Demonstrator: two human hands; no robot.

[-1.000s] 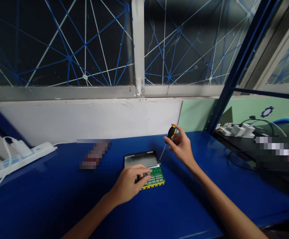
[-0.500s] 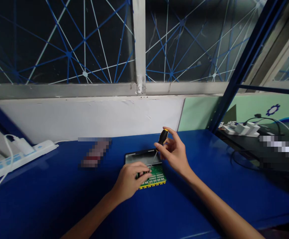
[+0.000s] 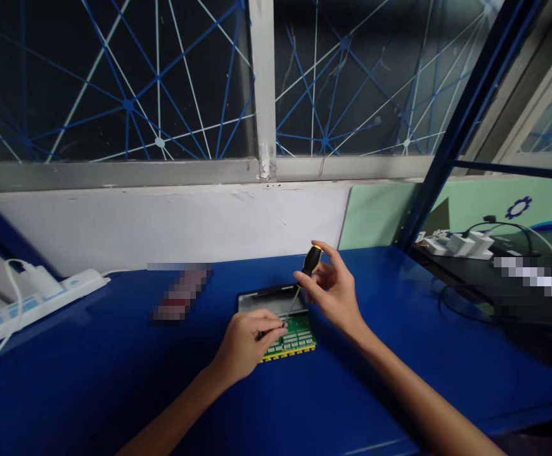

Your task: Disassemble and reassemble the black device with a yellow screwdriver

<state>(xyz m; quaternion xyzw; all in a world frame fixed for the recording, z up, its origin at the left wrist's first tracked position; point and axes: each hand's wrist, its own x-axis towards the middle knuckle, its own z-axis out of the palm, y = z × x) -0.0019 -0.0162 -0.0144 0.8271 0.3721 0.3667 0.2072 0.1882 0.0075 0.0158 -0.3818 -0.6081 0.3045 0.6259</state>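
Note:
A green circuit board (image 3: 295, 341) with a yellow front edge lies on the blue table (image 3: 114, 380), partly inside a grey metal case (image 3: 266, 299). My left hand (image 3: 246, 344) rests on the board with its fingers curled and pinched near the screwdriver's tip. My right hand (image 3: 333, 292) grips a small screwdriver (image 3: 310, 263) with a black and yellow handle. Its thin shaft slants down and left to the board, ending beside my left fingertips.
A white power strip (image 3: 38, 296) with a plugged-in cable lies at the far left. A blurred object (image 3: 180, 294) sits behind the case to the left. A blue post (image 3: 451, 133) bounds the right side, with white chargers (image 3: 461, 244) and cables beyond it.
My right hand has carried the screwdriver left, and its tip has come down from the case's right edge onto the board. My left fingers have curled in toward the tip.

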